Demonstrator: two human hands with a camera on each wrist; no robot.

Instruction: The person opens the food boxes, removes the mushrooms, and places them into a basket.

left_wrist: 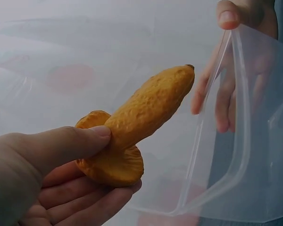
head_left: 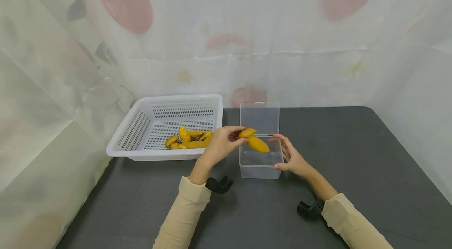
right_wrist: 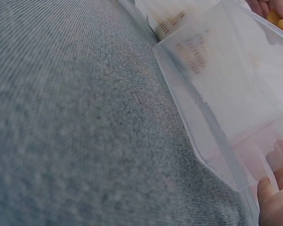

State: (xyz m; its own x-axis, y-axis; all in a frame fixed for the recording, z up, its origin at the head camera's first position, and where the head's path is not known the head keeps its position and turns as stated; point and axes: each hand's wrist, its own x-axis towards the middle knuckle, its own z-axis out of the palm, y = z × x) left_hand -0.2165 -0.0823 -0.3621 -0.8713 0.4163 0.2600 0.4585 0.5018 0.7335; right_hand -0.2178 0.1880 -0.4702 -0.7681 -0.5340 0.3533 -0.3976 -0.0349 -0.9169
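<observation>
My left hand (head_left: 221, 145) pinches a yellow mushroom (left_wrist: 146, 108) between thumb and fingers, over the clear plastic box (head_left: 259, 171). Its gilled cap sits at the fingers, and the thick, bumpy stem points away to a dark tip. The box's hinged lid (head_left: 259, 117) stands raised at the back. At the box's right side my right hand (head_left: 293, 158) holds the wall, thumb at the front corner of the rim and fingers bent along the side. In the right wrist view, that hand's fingers (right_wrist: 269, 190) show at the box's edge.
A white perforated basket (head_left: 130, 154) stands left of the box on the dark grey table (head_left: 339, 154). Several yellow mushrooms (head_left: 184, 135) lie in its front right part, partly behind my left hand. A patterned curtain (head_left: 282, 37) hangs behind the table and along the left.
</observation>
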